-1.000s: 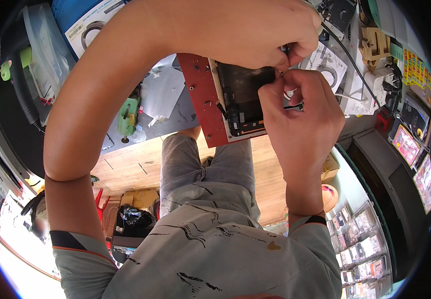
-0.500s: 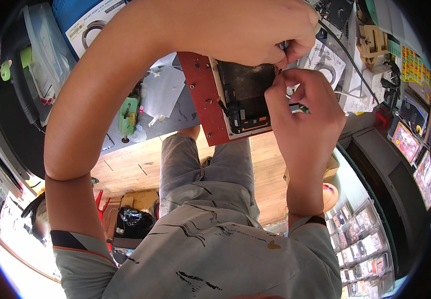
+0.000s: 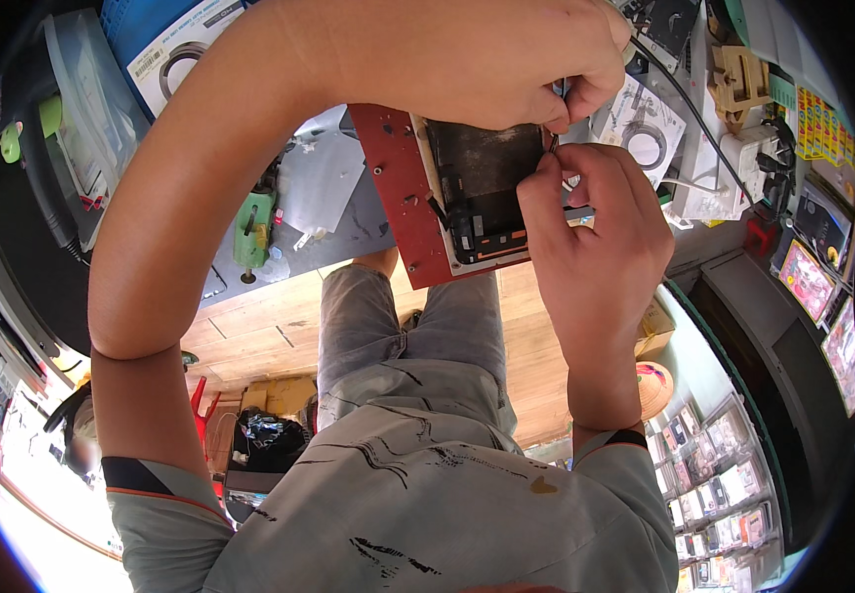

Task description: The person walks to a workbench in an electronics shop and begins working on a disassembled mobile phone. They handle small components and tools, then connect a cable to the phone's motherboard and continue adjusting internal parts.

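A flat black electronic device with its inner side bare [image 3: 491, 163], tablet-like in shape, lies on a white-edged red plate [image 3: 393, 188] at the table's near edge. Across its far side reaches my left hand [image 3: 580, 64], fingers closed in a pinch at the far right corner; what is between them is too small to make out. My right hand [image 3: 605, 227] comes in from the right, thumb and forefinger pinched by the device's right edge, close to the left fingertips. Something tiny and thin shows at the right fingertips, of a kind I cannot tell.
On the table left of the plate are a green clamp-like tool [image 3: 252, 232] and a clear plastic sheet [image 3: 321, 188]. A black cable [image 3: 694, 119] runs past my left hand, over a white printed box [image 3: 640, 128]. A wooden holder [image 3: 740, 84] stands far right.
My right hand has shifted slightly left and down along the device's right edge, its fingers still pinched. The left hand has hardly moved.
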Demonstrator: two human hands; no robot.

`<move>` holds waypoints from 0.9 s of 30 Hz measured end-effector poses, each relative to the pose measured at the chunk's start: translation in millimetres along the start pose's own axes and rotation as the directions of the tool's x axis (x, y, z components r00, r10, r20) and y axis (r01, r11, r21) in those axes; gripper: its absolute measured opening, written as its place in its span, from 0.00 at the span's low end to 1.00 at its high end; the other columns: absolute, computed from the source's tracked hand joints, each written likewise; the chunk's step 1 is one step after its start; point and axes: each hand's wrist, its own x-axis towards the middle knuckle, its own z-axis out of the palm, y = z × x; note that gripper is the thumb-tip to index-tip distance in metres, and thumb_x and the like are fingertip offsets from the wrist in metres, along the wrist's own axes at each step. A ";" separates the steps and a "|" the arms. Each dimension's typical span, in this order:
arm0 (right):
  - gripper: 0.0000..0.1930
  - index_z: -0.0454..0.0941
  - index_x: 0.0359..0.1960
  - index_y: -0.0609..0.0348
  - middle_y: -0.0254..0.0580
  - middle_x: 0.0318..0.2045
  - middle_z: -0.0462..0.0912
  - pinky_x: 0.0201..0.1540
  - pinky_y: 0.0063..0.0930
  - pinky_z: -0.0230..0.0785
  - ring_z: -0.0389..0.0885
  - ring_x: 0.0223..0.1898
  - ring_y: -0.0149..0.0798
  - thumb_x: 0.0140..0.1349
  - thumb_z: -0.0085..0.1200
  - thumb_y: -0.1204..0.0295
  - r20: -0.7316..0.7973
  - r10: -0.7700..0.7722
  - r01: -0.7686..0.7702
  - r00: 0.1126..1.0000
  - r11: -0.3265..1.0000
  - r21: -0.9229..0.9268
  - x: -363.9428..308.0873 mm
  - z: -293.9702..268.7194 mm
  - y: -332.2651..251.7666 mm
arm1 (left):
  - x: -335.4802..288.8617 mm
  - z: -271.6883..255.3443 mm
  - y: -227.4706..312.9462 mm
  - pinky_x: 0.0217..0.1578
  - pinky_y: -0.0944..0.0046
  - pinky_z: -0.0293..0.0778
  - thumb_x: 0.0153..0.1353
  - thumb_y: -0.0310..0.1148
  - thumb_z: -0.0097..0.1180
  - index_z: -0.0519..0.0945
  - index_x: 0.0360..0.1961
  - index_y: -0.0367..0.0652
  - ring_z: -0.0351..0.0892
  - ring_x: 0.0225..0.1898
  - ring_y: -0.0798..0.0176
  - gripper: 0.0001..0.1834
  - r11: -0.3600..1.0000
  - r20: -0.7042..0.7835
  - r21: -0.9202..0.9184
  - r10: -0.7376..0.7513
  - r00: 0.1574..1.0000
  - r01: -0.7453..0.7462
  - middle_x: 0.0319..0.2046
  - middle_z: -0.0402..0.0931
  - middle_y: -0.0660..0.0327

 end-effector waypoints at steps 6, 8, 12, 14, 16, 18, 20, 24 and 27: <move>0.07 0.80 0.34 0.60 0.38 0.28 0.81 0.25 0.33 0.71 0.80 0.24 0.38 0.55 0.66 0.79 0.023 -0.014 0.015 1.000 0.999 -0.047 1.0 -0.1 0.8 | -0.3 0.7 -0.4 0.42 0.53 0.76 0.60 0.23 0.57 0.83 0.32 0.32 0.81 0.39 0.47 0.05 0.998 -0.012 0.034 0.059 0.998 -0.059 0.35 0.76 0.50; 0.07 0.79 0.34 0.59 0.38 0.28 0.80 0.25 0.33 0.71 0.80 0.23 0.38 0.55 0.66 0.79 0.031 -0.003 0.004 1.000 0.999 -0.054 2.2 -0.7 -0.9 | -0.8 0.2 -1.1 0.43 0.53 0.76 0.59 0.23 0.57 0.82 0.32 0.32 0.81 0.39 0.47 0.05 0.995 -0.022 0.046 0.084 0.996 -0.083 0.35 0.76 0.50; 0.07 0.79 0.33 0.59 0.38 0.28 0.80 0.25 0.34 0.71 0.80 0.24 0.39 0.55 0.66 0.78 0.030 0.005 -0.003 1.000 0.998 -0.064 2.2 -1.0 -2.4 | -1.7 2.0 -1.8 0.44 0.52 0.76 0.59 0.24 0.57 0.82 0.31 0.32 0.80 0.40 0.46 0.05 0.993 -0.048 0.041 0.111 0.993 -0.109 0.34 0.76 0.50; 0.07 0.79 0.33 0.59 0.38 0.27 0.80 0.25 0.35 0.71 0.81 0.24 0.40 0.55 0.65 0.78 0.030 0.005 -0.002 1.000 0.997 -0.076 2.5 -1.3 -1.9 | -1.2 2.0 -1.5 0.44 0.52 0.76 0.58 0.24 0.57 0.82 0.31 0.32 0.80 0.41 0.46 0.05 0.994 -0.046 0.037 0.103 0.994 -0.101 0.34 0.75 0.49; 0.07 0.79 0.32 0.58 0.38 0.27 0.80 0.25 0.36 0.72 0.81 0.24 0.41 0.55 0.65 0.78 0.028 0.008 -0.005 1.000 0.995 -0.101 1.7 -0.4 -2.8 | -1.4 1.4 -1.7 0.43 0.52 0.76 0.58 0.23 0.56 0.82 0.31 0.32 0.80 0.40 0.46 0.05 0.994 -0.032 0.051 0.098 0.995 -0.096 0.34 0.75 0.49; 0.07 0.78 0.32 0.58 0.38 0.27 0.80 0.25 0.36 0.72 0.81 0.24 0.41 0.55 0.65 0.78 0.021 0.009 -0.007 1.000 0.994 -0.111 1.1 0.8 -3.3 | 0.0 0.9 -3.0 0.43 0.52 0.76 0.57 0.23 0.56 0.82 0.30 0.32 0.80 0.40 0.46 0.05 0.995 -0.014 0.051 0.089 0.996 -0.088 0.34 0.75 0.49; 0.07 0.78 0.32 0.58 0.38 0.27 0.80 0.25 0.36 0.72 0.81 0.24 0.41 0.55 0.65 0.78 0.019 0.010 -0.008 1.000 0.993 -0.120 0.8 1.4 -3.8 | 0.6 1.3 -5.5 0.43 0.52 0.75 0.57 0.23 0.56 0.82 0.30 0.31 0.80 0.40 0.45 0.05 0.995 -0.018 0.036 0.097 0.995 -0.096 0.34 0.75 0.49; 0.07 0.78 0.32 0.57 0.38 0.26 0.79 0.25 0.36 0.71 0.81 0.24 0.42 0.55 0.65 0.77 0.019 0.018 -0.016 1.000 0.993 -0.114 1.8 -0.2 -4.1 | 1.4 4.0 -5.5 0.42 0.52 0.75 0.56 0.23 0.57 0.81 0.29 0.32 0.80 0.40 0.45 0.04 0.995 -0.055 0.033 0.101 0.993 -0.100 0.34 0.75 0.50; 0.07 0.78 0.32 0.57 0.37 0.26 0.79 0.24 0.36 0.71 0.81 0.23 0.41 0.55 0.65 0.77 0.021 0.016 -0.013 1.000 0.992 -0.123 1.8 -0.6 -3.7 | -1.6 -0.1 13.9 0.41 0.52 0.75 0.56 0.22 0.57 0.81 0.29 0.32 0.80 0.39 0.45 0.04 0.995 -0.053 0.098 0.023 0.998 -0.018 0.34 0.75 0.50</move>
